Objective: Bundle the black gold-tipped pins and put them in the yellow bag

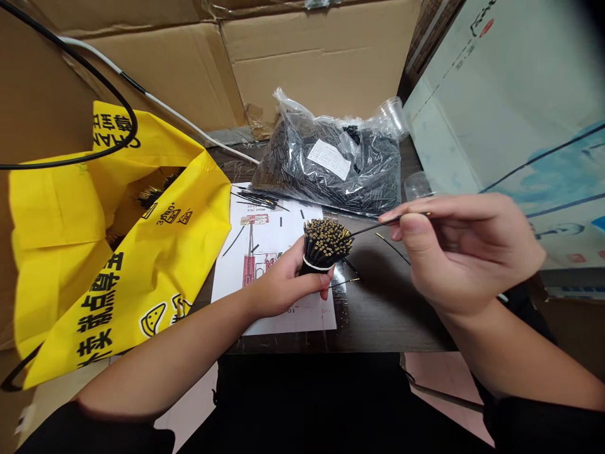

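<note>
A thick bundle of thin black rods with gold ring-like ends [326, 243], held by a white band, stands upright in my left hand [288, 280], whose fingers wrap round its lower part. My right hand [449, 243] pinches a single thin black rod [375, 225] between thumb and forefinger, with a gold tip by the fingers. The rod's other end meets the right side of the bundle's top. Loose black rods [258, 198] lie on the printed paper [293, 321] behind my left hand, and a few more [394, 246] lie on the dark table [378, 315].
Behind the bundle lies a clear bag of small black tubes [326, 157] with a white label. A yellow bag [155, 277] stands on the left under a black cable. Clear plastic cups [392, 116] sit at the back right. Cardboard [321, 60] closes off the back; a pale box [510, 126] stands right.
</note>
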`<state>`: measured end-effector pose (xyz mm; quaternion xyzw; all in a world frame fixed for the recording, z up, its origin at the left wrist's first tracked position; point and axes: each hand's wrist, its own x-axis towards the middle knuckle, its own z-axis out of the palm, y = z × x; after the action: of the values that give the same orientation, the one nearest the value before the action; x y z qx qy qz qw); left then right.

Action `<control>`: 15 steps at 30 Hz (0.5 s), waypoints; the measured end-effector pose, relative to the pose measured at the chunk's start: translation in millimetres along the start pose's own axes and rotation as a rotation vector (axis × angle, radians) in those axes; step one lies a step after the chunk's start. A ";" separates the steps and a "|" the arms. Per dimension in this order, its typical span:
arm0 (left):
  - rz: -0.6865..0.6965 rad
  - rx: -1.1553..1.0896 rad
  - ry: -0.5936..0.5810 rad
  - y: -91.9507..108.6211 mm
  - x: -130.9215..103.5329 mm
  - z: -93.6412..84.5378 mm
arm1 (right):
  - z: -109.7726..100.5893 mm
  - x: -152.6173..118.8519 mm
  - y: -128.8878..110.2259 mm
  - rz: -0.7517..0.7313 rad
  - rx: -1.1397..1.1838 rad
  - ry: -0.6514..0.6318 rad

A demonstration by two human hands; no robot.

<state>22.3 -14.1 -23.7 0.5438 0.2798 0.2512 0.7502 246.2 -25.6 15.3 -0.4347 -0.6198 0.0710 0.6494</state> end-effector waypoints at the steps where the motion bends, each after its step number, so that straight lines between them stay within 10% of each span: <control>1: 0.003 0.011 0.002 1.3 0.1 0.5 | -0.2 -0.6 0.5 0.000 0.000 -0.024; 15: 0.073 0.319 0.116 10.7 1.5 6.2 | -4.0 7.2 2.4 -0.191 0.021 -0.156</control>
<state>26.8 -14.3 -12.2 0.6504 0.3389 0.2615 0.6275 252.2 -21.5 19.7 -0.3599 -0.7064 0.0491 0.6075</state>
